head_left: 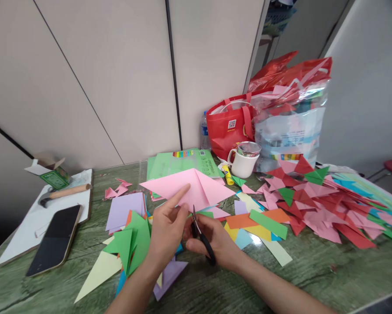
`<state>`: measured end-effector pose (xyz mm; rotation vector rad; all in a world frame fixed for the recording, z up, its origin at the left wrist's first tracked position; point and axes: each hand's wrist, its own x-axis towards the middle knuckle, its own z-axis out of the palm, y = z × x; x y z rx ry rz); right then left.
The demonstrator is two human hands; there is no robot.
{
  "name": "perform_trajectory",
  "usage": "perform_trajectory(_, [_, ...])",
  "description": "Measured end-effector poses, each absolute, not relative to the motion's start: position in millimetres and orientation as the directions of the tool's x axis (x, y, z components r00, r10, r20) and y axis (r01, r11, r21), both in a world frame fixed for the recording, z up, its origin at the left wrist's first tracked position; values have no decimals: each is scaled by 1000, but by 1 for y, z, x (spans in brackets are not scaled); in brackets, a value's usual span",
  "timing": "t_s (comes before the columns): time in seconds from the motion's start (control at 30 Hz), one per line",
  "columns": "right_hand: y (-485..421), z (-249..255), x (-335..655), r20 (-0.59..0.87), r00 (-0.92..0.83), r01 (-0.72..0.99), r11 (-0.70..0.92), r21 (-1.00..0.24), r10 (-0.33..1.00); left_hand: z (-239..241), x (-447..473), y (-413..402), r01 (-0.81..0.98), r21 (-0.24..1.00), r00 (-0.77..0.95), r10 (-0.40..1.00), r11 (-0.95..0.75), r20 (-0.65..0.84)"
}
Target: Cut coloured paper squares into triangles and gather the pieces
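Observation:
A folded sheet of pink paper (pixel 196 187) with a crease near its middle is held up above the table. My left hand (pixel 171 224) grips it at the lower edge, the index finger stretched along its face. In my right hand (pixel 212 237) is a pair of scissors (pixel 202 237) with black handles. Their blades point up at the paper's lower edge, close to my left fingertips. Part of the right fingers is hidden behind the scissors and the left hand. Below the left wrist lie green folded pieces (pixel 133 242) and a cream triangle (pixel 99 274).
Red and pink folded pieces (pixel 320 209) are heaped at the right. Behind stand a white mug (pixel 243 163), a red bag (pixel 225 131) and a plastic bag (pixel 289 131). A phone (pixel 55 240) and a hammer (pixel 65 192) lie on a white board (pixel 19 244) at left.

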<state>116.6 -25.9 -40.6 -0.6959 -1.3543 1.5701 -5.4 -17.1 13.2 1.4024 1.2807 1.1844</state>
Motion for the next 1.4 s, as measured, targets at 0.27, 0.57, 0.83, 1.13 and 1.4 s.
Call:
perform_trajectory(0.27, [-26, -40, 118, 148, -394, -226, 61, -972, 907, 16, -3, -18, 221, 970, -12, 994, -103, 109])
perform_trajectory(0.57, [-24, -43, 118, 153, -393, -262, 49, -964, 907, 20, -1, -20, 186, 979, -8, 996, -85, 88])
perform_trajectory(0.83, [-24, -41, 117, 142, -395, -239, 48, -970, 908, 20, -1, -20, 184, 979, -10, 996, -83, 87])
perform_trajectory(1.13, [-25, -43, 116, 135, -367, -213, 58, -975, 921, 18, -1, -19, 159, 983, -18, 996, -89, 93])
perform_trajectory(1.4, [-26, -46, 115, 139, -357, -240, 54, -969, 924, 19, 0, -20, 191, 977, -10, 995, -97, 101])
